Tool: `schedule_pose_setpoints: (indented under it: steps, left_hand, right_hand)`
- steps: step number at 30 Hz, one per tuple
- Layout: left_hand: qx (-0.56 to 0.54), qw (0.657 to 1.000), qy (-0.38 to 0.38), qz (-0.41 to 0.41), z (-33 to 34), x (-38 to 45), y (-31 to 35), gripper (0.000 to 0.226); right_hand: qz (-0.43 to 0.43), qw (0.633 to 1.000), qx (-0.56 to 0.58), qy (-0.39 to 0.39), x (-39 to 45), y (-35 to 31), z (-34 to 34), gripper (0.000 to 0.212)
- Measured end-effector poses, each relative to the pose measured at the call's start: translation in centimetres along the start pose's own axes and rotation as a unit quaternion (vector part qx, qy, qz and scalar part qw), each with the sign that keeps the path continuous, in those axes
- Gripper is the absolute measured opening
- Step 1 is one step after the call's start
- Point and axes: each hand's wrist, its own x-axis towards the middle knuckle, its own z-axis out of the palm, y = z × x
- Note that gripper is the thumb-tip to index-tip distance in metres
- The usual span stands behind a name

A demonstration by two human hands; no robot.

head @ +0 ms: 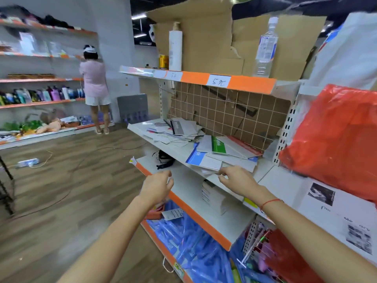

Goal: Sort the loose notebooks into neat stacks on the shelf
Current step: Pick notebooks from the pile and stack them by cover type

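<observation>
While notebooks lie scattered, barely begun.

Judging by the mess, almost all left to do; loose notebooks (212,154) heaped in two untidy piles on the white middle shelf (142,130) at centre frame, one pile toward the back left against the wire grid (224,111), the other nearer, right of centre, with a blue-covered and a green-banded one on top, tilted and overlapping; a few notebooks (207,192) apparently standing on edge on the shelf below, perhaps a start, hard to tell; left hand (157,185) hanging empty at lower centre, fingers loosely curled, gripping nothing; right hand (236,178) reaching at the near pile's front edge, fingertips just beside or touching the lowest sheets, no firm grip visible; squaring up and stacking yet to come.
</observation>
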Motion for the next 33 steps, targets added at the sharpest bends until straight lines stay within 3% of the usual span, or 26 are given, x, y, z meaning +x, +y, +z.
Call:
schedule_pose_setpoints:
  steps: [10,14,22,27,33]
  left_hand:
    - [-0.004,0.998,0.006,0.065,1.9,13.3,-3.0,0.035]
    - [-0.021,0.997,-0.021,0.070,3.6,17.8,-5.8,0.036]
    - [0.002,0.988,0.031,0.151,5.9,28.8,-7.5,0.032]
    - [0.062,0.968,-0.042,0.239,8.4,35.8,-8.9,0.049]
    - [0.079,0.955,-0.113,0.264,10.9,40.4,-10.2,0.069]
  right_hand:
    - [0.135,0.990,0.023,0.038,14.0,4.8,1.7,0.031]
    - [0.186,0.981,0.020,0.042,15.7,6.3,3.4,0.034]
    - [0.278,0.958,-0.064,0.039,19.0,9.5,6.3,0.048]
    - [0.340,0.935,-0.102,0.015,24.1,8.7,7.4,0.055]
    - [0.402,0.910,-0.092,-0.051,29.2,7.4,8.3,0.075]
